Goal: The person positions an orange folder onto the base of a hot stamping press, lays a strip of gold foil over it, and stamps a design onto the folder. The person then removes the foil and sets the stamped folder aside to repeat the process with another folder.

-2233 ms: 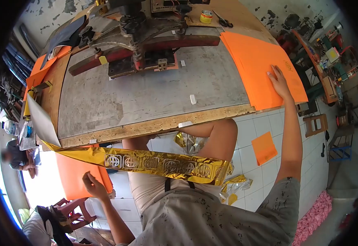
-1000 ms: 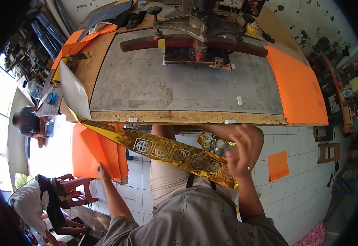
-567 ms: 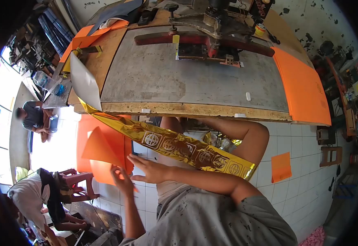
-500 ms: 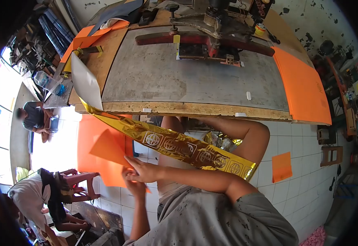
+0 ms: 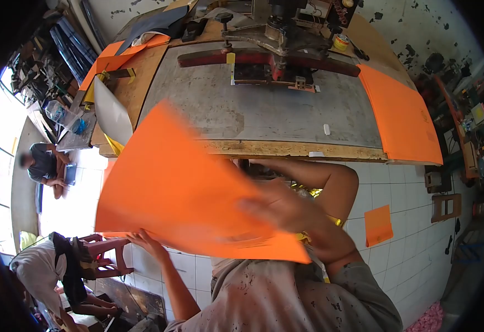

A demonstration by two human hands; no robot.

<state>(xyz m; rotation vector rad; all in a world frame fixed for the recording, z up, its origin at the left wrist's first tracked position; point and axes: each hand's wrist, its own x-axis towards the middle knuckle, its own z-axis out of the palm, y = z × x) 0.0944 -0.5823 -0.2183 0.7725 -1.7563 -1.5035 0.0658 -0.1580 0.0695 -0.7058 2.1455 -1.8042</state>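
Orange sheet (image 5: pixel 175 182) up in the air, in front of the bench's (image 5: pixel 286 119) near edge, L of ctr! Top corner overlaps the bench top in view; can't tell if it touches. Lower R corner hangs over the person's lap. R hand (image 5: pixel 281 205) grips the sheet at its R side, pretty blurred, so finger detail's lost. L hand (image 5: pixel 151 245) is at the sheet's lower L edge, fingertips up against it; can't tell whether they're gripping or just touching.

Over on the bench: stack of orange sheets (image 5: pixel 402 113) along the R edge, reaching the near R corner. Press (image 5: pixel 278 36) w/ a red bar (image 5: pixel 214 58) stands toward the far edge, R of ctr. Yellow tin (image 5: pixel 340 42) nr the far R corner. Pale curled sheet (image 5: pixel 112 113) at the near L corner, bit of gold foil (image 5: pixel 113 145) just below it. Small white tab (image 5: pixel 316 154) on the near edge, R half. Down on the floor, R of the person's knee: loose orange piece (image 5: pixel 379 225).
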